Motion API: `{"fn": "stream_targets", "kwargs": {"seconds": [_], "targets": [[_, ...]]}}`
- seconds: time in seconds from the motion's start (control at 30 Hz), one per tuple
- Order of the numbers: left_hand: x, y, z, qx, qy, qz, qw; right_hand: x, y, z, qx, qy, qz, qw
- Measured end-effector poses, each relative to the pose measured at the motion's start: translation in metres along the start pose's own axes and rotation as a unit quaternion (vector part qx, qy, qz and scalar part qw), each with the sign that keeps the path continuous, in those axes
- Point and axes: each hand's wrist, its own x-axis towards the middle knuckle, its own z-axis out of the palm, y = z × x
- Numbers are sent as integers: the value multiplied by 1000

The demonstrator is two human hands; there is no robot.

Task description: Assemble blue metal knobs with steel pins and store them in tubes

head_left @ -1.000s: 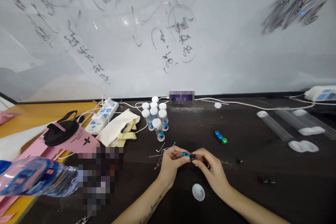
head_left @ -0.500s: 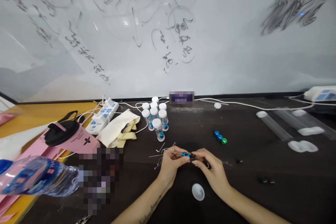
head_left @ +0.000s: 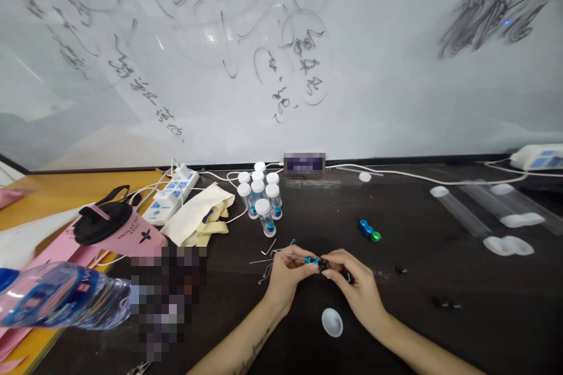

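My left hand is closed, with thumb and fingertips pinching a small shiny blue metal piece. My right hand is closed too, gripping a small black part that meets the blue piece end to end. Fingers partly hide both, so how they are joined cannot be made out. Several thin bent metal rods lie just left of my left hand. Below and between the hands rests a white oval cap. Two blue pieces and a green one sit together beyond my right hand.
Several clear tubes with white caps stand at the back. Empty clear tubes lie at the right, near small black parts. On the left are a power strip, a pink cup and a water bottle.
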Motion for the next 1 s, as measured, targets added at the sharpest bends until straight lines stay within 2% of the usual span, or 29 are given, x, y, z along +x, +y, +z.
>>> {"fn": "stream_targets", "kwargs": {"seconds": [0.4,0.7,1.0], "targets": [[1,1,0,-3,10,-3,1000,-1,4,2,0,8,-10,1000],[-2,-1,0,2,-3,-13,1000,0,-2,0,-5,0,21,1000],[0,2,1,0,8,-9,1000,-1,2,2,10,4,-3,1000]]}}
